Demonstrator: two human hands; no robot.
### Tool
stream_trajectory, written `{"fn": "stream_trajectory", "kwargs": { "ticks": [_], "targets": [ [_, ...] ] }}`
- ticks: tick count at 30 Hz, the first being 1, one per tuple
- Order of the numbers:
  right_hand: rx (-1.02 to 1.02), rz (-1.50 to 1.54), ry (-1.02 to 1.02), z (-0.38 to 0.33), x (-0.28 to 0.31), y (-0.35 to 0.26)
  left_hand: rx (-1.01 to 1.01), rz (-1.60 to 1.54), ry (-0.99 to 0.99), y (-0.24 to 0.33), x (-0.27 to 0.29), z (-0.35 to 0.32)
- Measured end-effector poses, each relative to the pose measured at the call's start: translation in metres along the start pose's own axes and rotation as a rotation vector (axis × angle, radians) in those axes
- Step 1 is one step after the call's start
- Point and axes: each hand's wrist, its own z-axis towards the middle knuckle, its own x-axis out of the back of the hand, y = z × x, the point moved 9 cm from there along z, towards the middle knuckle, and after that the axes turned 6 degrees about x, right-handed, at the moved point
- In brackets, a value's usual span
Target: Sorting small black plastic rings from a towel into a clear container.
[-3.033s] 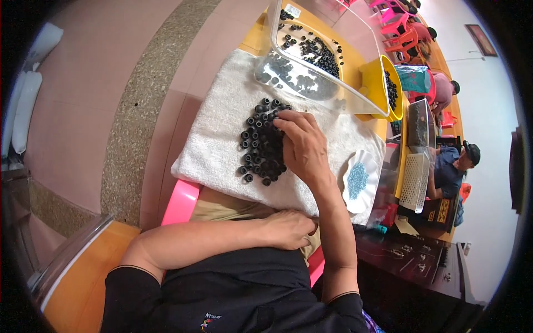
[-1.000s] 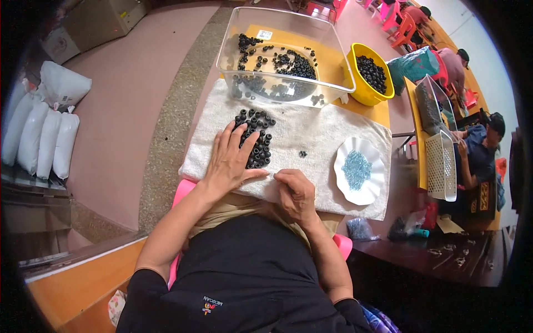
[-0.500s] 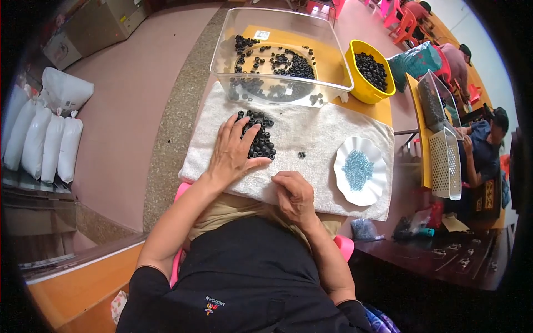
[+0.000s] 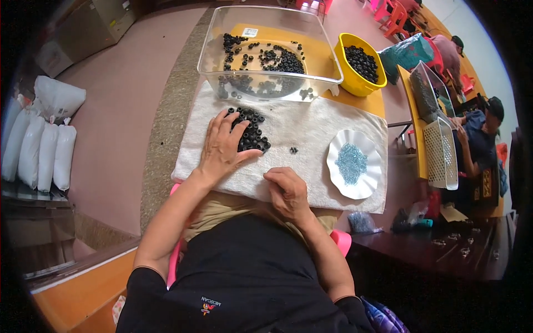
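On a white towel (image 4: 300, 125) above pink flooring (image 4: 119, 111), beads (image 4: 253, 136) are touched by the left hand (image 4: 219, 146), fingers apart, right hand (image 4: 290, 192) curled, fingers together.

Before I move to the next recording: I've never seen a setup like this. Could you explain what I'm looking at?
There's no machine, just a person's two bare hands. A fisheye camera worn on the head looks down at them, so straight edges bend near the rim. The left hand spreads its fingers over a pile of black ring-like pieces on a white towel. The right hand is curled near the towel's closest edge; whether it holds anything is hidden. To its right stands a white wavy-edged dish of pale blue bits. Beyond are a clear bin and a yellow tub, both containing black pieces.
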Motion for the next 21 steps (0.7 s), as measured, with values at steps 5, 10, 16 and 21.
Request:
{"fn": "stream_trajectory", "kwargs": {
  "ticks": [5,10,16,21],
  "targets": [
    [-0.004,0.049,0.012,0.0,0.0,0.001,0.005,-0.006,-0.007,0.004,0.007,-0.002],
    [0.04,0.016,0.024,-0.002,0.001,-0.003,-0.116,-0.023,0.01,0.03,0.011,-0.001],
    [0.095,-0.067,0.049,-0.01,-0.001,-0.01,-0.333,-0.188,-0.002,0.078,-0.006,0.014],
    [0.126,-0.123,0.028,-0.01,-0.004,-0.017,-0.418,-0.124,-0.168,0.096,-0.052,0.026]
  ]
}}
